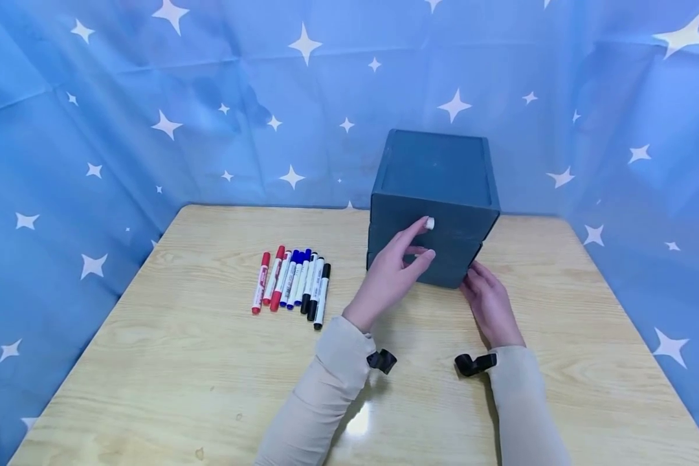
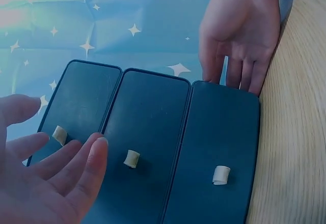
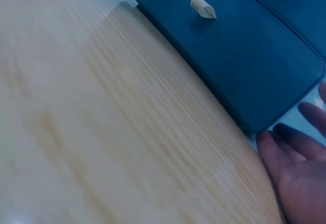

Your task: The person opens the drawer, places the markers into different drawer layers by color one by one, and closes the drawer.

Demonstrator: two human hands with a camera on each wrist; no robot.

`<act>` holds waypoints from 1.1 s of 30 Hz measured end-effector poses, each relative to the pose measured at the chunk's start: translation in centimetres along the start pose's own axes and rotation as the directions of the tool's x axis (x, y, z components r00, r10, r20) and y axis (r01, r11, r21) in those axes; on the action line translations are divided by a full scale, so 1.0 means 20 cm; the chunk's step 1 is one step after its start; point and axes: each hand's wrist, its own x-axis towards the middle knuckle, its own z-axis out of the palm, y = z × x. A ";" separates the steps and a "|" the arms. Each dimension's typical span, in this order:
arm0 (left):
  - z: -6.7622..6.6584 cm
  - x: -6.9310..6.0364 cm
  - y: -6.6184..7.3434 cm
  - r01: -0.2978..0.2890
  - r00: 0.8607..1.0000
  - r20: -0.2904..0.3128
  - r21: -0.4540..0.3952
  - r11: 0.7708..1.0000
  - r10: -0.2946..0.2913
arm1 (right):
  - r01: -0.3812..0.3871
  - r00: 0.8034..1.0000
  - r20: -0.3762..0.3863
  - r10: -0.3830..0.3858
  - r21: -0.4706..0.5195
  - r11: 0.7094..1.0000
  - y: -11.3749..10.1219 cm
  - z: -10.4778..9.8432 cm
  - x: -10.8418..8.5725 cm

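A dark blue-green drawer cabinet [image 1: 437, 168] stands at the back of the wooden table. Three drawer fronts show in the left wrist view, each with a white knob: top drawer knob [image 2: 59, 135], middle knob [image 2: 132, 159], bottom knob [image 2: 221, 175]. My left hand [image 1: 391, 270] is in front of the top drawer, fingers spread close to its knob; contact is unclear. Low at the cabinet's right side, my right hand [image 1: 492, 307] rests with its fingers extended along the bottom corner, and its fingertips are partly hidden. All drawers look closed.
Left of the cabinet, several markers lie side by side on the table [image 1: 151, 362]: red ones [image 1: 260, 285], blue ones [image 1: 291, 285] and black ones [image 1: 321, 298]. A blue curtain [image 1: 239, 149] with white stars hangs behind and along both sides.
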 end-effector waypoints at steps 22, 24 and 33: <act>0.03 0.01 0.00 -0.060 0.995 0.075 -0.111 0.992 0.069 | 0.006 1.000 0.001 -0.006 -0.016 1.000 -0.01 -0.01 -0.01; 0.04 0.02 -0.03 -0.056 0.996 0.066 -0.081 0.995 0.062 | 0.014 1.000 -0.004 -0.014 -0.023 1.000 -0.01 -0.01 -0.01; 0.03 0.01 -0.05 -0.056 0.998 0.016 -0.054 0.997 0.057 | 0.015 1.000 -0.019 -0.015 -0.021 1.000 0.00 0.00 0.00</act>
